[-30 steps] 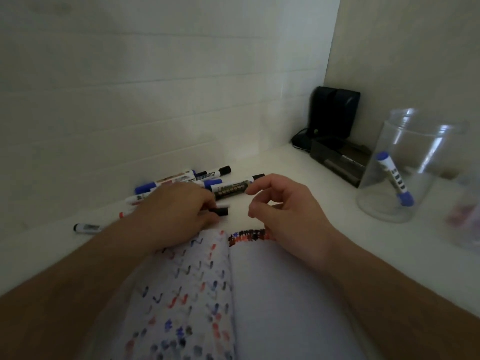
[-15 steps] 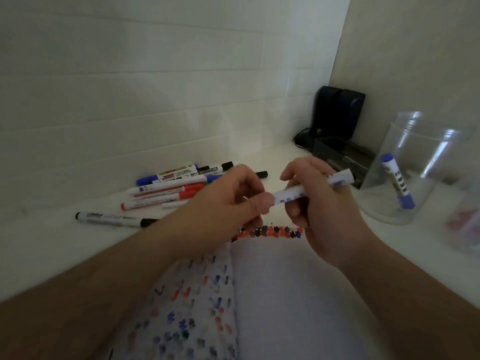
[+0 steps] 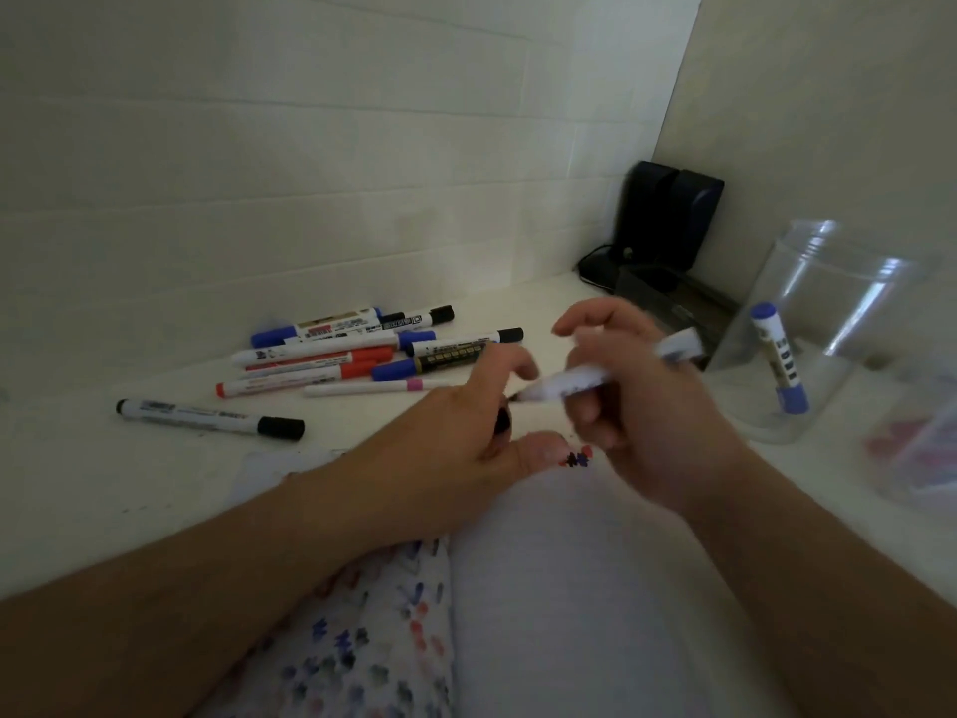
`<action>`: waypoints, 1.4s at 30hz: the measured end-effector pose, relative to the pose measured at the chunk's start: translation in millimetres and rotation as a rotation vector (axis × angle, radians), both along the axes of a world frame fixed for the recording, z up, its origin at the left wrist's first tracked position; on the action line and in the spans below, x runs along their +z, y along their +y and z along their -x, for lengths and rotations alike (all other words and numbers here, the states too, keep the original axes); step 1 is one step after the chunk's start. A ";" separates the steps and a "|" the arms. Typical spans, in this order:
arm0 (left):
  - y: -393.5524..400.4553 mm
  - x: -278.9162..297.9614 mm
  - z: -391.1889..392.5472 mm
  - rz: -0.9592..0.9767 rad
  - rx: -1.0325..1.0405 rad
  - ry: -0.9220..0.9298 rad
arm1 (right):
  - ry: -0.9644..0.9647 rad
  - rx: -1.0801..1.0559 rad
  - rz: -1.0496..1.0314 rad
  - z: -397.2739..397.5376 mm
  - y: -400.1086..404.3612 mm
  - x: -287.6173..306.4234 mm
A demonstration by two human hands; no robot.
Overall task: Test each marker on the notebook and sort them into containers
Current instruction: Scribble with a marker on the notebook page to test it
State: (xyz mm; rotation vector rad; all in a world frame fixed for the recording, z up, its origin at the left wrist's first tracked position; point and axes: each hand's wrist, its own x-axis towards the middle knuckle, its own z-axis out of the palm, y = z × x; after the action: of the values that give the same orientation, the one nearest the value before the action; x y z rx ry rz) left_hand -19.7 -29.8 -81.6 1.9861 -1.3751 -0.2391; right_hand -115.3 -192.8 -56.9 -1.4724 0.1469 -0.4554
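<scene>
My right hand (image 3: 652,406) grips a white marker (image 3: 575,381) with its dark tip bared and pointing left. My left hand (image 3: 461,448) holds the black cap (image 3: 502,421) pulled off it, just left of the tip. Both hands hover over the top edge of the open notebook (image 3: 544,588), whose left page carries many red, blue and black test marks. A pile of several markers (image 3: 362,355) lies behind my left hand, and a black-capped marker (image 3: 207,414) lies alone at the left. The clear jar (image 3: 828,329) at the right holds one blue-capped marker (image 3: 779,370).
A second clear container (image 3: 916,448) with something reddish inside blurs at the far right edge. A black device (image 3: 668,225) with a cable and a dark tray (image 3: 673,303) stand in the back corner. White walls close off the back and right side.
My left hand picked a marker from the pile and passed it to my right hand. The cap has come off in my left hand, and the two hands have drawn apart.
</scene>
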 end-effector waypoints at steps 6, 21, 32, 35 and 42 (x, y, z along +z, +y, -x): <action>-6.2 2.7 9.1 -0.399 0.010 -0.260 | 0.028 -0.055 -0.099 17.9 -40.9 34.8; -13.0 -3.7 4.2 -0.379 -0.014 -0.298 | 0.269 -0.186 0.362 25.2 -50.6 -28.9; -13.6 -4.2 3.0 -0.389 -0.020 -0.310 | 0.307 -0.263 0.480 22.5 -47.0 -30.7; -12.8 -4.4 3.8 -0.390 -0.019 -0.301 | 0.307 -0.290 0.499 23.0 -47.9 -31.9; -12.8 -2.1 4.8 -0.389 -0.022 -0.293 | 0.332 -0.251 0.450 25.2 -44.8 -28.4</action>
State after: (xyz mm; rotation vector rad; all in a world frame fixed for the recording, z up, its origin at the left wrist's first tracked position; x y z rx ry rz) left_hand -24.5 -42.7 -83.8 2.4017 -1.6316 -0.2478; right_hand -140.5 -237.6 -85.3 -1.9793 0.5249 -0.4610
